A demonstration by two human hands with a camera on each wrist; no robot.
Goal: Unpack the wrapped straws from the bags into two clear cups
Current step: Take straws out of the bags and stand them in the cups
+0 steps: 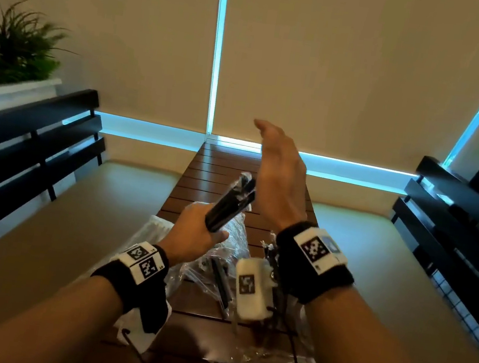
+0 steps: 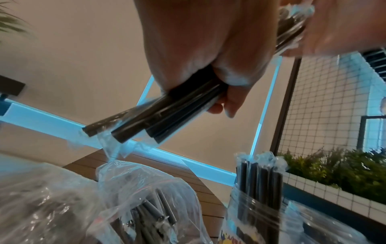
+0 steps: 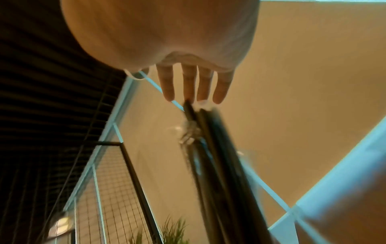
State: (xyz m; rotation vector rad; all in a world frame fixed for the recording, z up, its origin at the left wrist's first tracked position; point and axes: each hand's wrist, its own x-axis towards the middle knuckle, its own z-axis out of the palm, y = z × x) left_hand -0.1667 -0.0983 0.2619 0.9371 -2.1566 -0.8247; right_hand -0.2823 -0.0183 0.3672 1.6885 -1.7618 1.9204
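My left hand (image 1: 197, 231) grips a bundle of black wrapped straws (image 1: 230, 206) above the wooden table, their tops tilted up and to the right. In the left wrist view the bundle (image 2: 158, 115) sticks out below my curled fingers (image 2: 227, 105). My right hand (image 1: 279, 171) is raised flat beside the bundle's top end, fingers (image 3: 188, 82) straight and close to the straw tips (image 3: 189, 105). A clear plastic bag (image 2: 150, 194) with more black straws lies below. A clear cup (image 2: 256, 217) holding upright black straws (image 2: 259, 178) stands to the right of it.
Crumpled clear bags (image 1: 219, 271) and a white packet (image 1: 154, 228) lie on the slatted wooden table (image 1: 219, 166). Dark benches (image 1: 30, 152) flank both sides. A planter with greenery (image 1: 10, 50) sits at the far left, and blinds cover the window behind.
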